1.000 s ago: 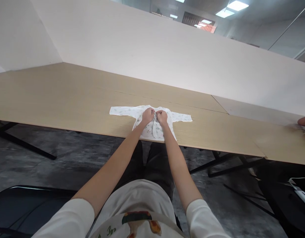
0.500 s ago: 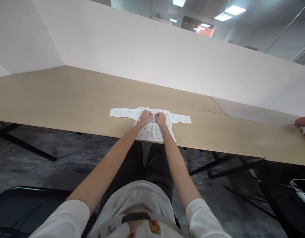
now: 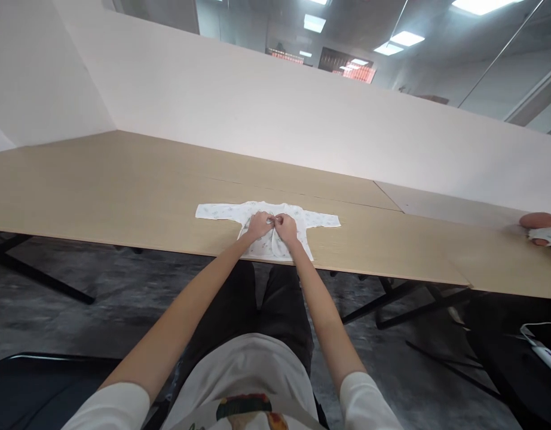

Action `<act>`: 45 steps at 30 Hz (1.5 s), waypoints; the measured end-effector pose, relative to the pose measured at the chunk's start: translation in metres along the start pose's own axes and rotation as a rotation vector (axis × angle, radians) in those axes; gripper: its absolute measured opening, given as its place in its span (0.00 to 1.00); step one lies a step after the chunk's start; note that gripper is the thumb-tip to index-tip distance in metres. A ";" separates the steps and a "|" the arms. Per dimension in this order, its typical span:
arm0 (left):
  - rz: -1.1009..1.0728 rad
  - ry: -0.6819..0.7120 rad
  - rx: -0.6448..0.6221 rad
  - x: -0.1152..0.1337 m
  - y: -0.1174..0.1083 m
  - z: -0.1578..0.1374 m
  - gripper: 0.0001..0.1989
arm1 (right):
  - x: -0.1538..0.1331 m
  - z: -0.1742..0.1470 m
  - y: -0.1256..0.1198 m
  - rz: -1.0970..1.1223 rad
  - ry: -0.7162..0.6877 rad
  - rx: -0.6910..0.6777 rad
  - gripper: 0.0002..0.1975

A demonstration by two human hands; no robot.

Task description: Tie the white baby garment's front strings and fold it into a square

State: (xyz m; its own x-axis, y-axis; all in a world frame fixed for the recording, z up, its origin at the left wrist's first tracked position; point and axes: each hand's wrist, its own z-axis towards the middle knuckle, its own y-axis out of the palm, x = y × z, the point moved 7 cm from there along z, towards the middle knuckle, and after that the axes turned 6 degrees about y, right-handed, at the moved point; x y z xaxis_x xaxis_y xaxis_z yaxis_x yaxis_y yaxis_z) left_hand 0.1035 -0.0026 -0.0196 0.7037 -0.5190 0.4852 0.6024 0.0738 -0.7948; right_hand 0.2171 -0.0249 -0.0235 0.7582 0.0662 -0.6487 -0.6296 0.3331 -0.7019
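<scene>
Long-sleeved baby shirt, white with small faint print, lies flat on the wood-grain table, sleeves spread to both sides, hem at the near edge. Left hand and right hand close together over the upper front opening, fingertips nearly meeting, both pinching fabric there; any fastener between them too small to tell. White partition stands behind the table.
</scene>
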 end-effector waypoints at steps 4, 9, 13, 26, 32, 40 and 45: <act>-0.081 0.035 0.011 -0.003 0.002 -0.001 0.13 | 0.004 0.000 -0.006 0.094 0.053 0.017 0.15; -0.276 0.000 0.053 -0.013 0.003 0.000 0.12 | 0.011 0.000 -0.010 0.218 0.098 0.031 0.17; -0.398 -0.002 0.092 -0.017 0.003 0.000 0.11 | 0.014 0.001 -0.007 0.346 0.111 0.013 0.17; -0.415 -0.010 0.074 -0.019 0.003 -0.001 0.13 | 0.004 0.000 -0.007 0.279 -0.012 0.029 0.13; -0.413 -0.022 0.062 -0.019 0.003 -0.001 0.15 | 0.005 0.001 -0.004 0.273 -0.048 0.017 0.12; -0.258 -0.059 0.051 -0.013 -0.002 -0.003 0.15 | 0.004 0.001 -0.006 0.289 -0.032 0.036 0.05; -0.242 -0.063 0.064 -0.015 0.001 -0.002 0.15 | 0.003 0.001 -0.008 0.317 -0.013 0.051 0.04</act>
State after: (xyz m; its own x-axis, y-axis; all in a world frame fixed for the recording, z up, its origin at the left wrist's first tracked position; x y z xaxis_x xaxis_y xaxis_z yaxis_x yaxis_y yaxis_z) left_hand 0.0926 0.0032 -0.0281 0.5573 -0.4743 0.6815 0.7770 0.0086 -0.6294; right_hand 0.2247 -0.0265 -0.0191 0.5275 0.1861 -0.8289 -0.8259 0.3409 -0.4491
